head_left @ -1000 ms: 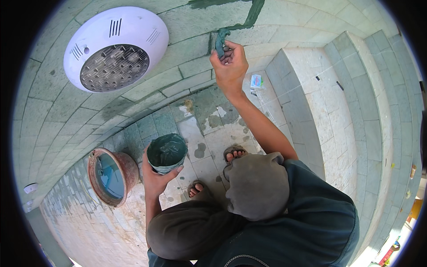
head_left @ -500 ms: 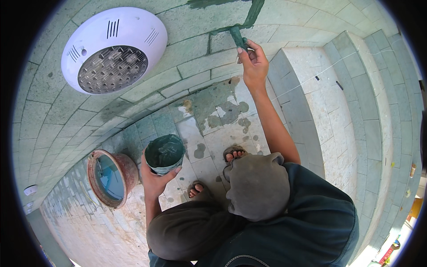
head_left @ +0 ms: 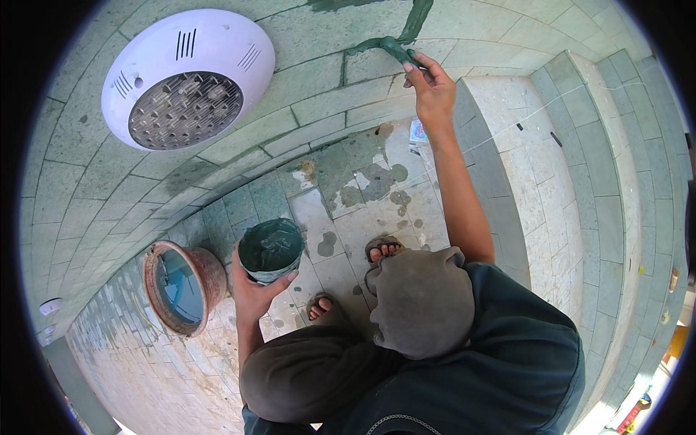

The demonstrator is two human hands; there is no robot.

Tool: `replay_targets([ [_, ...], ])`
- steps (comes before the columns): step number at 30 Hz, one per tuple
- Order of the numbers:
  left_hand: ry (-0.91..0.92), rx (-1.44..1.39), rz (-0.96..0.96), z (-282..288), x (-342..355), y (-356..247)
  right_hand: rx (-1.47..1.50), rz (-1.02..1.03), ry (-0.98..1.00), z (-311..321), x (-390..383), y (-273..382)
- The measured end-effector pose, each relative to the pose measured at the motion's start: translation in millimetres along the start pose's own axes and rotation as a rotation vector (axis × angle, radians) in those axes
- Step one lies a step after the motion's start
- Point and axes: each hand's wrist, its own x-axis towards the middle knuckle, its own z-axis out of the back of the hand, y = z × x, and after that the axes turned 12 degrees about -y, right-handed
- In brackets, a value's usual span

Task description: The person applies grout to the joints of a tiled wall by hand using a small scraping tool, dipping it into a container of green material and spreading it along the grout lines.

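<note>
My left hand [head_left: 254, 296] is wrapped round a small round tub [head_left: 271, 248], its mouth tilted up. Dark green paste fills the tub, and its rim is smeared. Up at the tiled wall [head_left: 333, 101], my right hand [head_left: 435, 94] grips a short, paste-coated applicator [head_left: 396, 51] between thumb and fingers; under the green coat its exact kind cannot be made out. Its tip touches the wall where wet green lines [head_left: 415, 20] follow the tile joints.
A large white round light [head_left: 188, 80] juts from the wall at upper left. On the floor at left stands a worn bucket [head_left: 210, 279] of water. Tiled steps [head_left: 536, 167] rise at right, with a thin white cord [head_left: 529, 116] across them. A small packet [head_left: 417, 132] lies below my right wrist.
My right hand has shifted right and slightly up, and the applicator now slants more flatly against the joint. The packet has come into sight. My left hand and the tub stay put.
</note>
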Motion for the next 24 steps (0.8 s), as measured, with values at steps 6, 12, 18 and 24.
replay_targets([
  [6, 0.006, 0.01, -0.027, -1, 0, -1, 0.154, 0.048, -0.085, 4, -17, 6],
  [12, 0.014, 0.008, -0.015, -2, 0, -3, -0.006, 0.1, -0.225, -42, -46, -8],
  [18, 0.0, 0.013, -0.028, -2, 0, -3, -0.06, 0.337, 0.02, -69, -76, -9],
  [24, -0.01, 0.011, -0.039, 1, -1, -1, -0.14, 0.325, -0.156, -46, -48, -13],
])
